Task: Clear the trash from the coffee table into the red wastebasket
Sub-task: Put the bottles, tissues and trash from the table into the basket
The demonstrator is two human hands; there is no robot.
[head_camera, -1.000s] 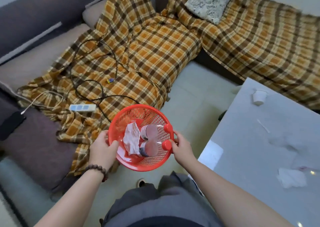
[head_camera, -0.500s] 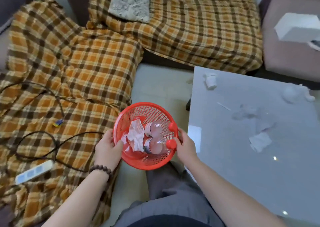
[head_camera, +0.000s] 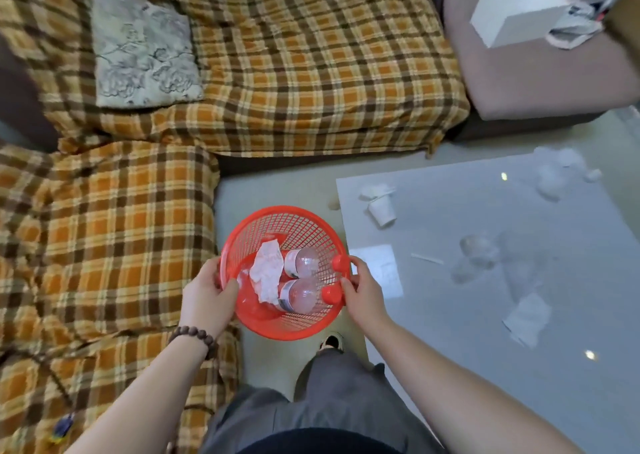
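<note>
Beside coffee table (head_camera: 450, 315), hands grip red wastebasket (head_camera: 304, 325); bottle labels unreadable.

**Hidden, cropped, blurred**

Bench (head_camera: 467, 315) runs off the right edge. Clear trash (head_camera: 479, 256) on it too blurred to identify. Crumpled paper (head_camera: 266, 271) covers part of two bottles (head_camera: 303, 261) in the red wastebasket (head_camera: 277, 225). Left hand (head_camera: 207, 297) fingertips sit behind the rim.

The scene is viewed from one head-worn wide-angle camera, aimed steeply downward and forward; the red wastebasket (head_camera: 282, 273) is seen close below, the coffee table (head_camera: 485, 315) at right, with edges bent
</note>
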